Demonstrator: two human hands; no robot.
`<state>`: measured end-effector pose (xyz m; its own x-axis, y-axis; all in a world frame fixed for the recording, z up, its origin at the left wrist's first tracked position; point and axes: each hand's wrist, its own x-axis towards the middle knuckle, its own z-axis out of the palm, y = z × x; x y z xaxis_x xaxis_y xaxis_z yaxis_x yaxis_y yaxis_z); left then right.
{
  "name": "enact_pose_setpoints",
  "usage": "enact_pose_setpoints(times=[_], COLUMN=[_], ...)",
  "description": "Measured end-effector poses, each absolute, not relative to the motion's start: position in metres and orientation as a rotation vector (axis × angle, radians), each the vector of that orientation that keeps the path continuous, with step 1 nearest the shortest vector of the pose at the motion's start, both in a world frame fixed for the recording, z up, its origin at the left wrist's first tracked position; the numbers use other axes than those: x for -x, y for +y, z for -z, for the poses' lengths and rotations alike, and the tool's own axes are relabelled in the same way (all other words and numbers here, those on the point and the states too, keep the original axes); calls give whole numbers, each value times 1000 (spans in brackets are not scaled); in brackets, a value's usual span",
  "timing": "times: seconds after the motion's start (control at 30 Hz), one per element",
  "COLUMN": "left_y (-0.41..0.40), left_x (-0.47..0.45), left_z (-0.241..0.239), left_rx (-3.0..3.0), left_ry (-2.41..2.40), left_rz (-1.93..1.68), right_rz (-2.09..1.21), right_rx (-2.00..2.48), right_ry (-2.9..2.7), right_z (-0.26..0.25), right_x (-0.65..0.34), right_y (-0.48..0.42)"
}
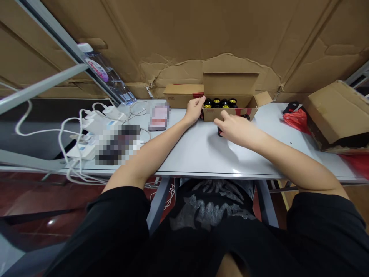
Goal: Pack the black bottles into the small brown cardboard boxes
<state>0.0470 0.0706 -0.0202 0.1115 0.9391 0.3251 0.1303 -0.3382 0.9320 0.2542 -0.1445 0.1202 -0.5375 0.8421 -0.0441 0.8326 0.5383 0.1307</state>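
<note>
An open cardboard box (215,115) stands on the white table, lid raised at the back and a side flap out to the right. In its left part are several black round pieces (216,102) with yellow rings; I cannot tell their exact kind. My left hand (195,109) is closed at the box's left side, fingers against its wall. My right hand (235,126) is just in front of the box, fingers curled down around a small black piece (220,131) that is mostly hidden. Another dark piece (245,116) shows at the box's front, beyond the right hand.
A second cardboard box (180,96) stands behind my left hand. Leftward are a phone (159,116), power strips with white cables (83,144), a blurred-out device (118,144) and a water bottle (108,73). At right lie a red plastic bag (296,120) and a larger carton (334,111).
</note>
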Motion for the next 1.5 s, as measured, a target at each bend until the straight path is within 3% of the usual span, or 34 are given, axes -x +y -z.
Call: enact_pose_setpoints(times=[0.17, 0.33, 0.57, 0.83, 1.03, 1.5], left_y=[72, 75, 77, 82, 83, 86], left_x=[-45, -45, -48, -45, -44, -43], left_z=[23, 25, 27, 31, 30, 33], left_rx=[-1608, -1608, -1603, -1574, -1577, -1589], left_ry=[1051, 1044, 1021, 1034, 981, 937], left_rz=[-1324, -1319, -1329, -1318, -1316, -1339], right_rz=[230, 413, 634, 1296, 1067, 1265], right_rx=[-1298, -1251, -1254, -1907, -2236, -2183], right_ry=[2841, 2894, 3408, 3354, 3294, 3294], right_z=[-117, -106, -109, -114, -89, -66], right_x=[-257, -268, -316, -396, -411, -414], right_y=[-130, -105, -57, -3, 14, 24])
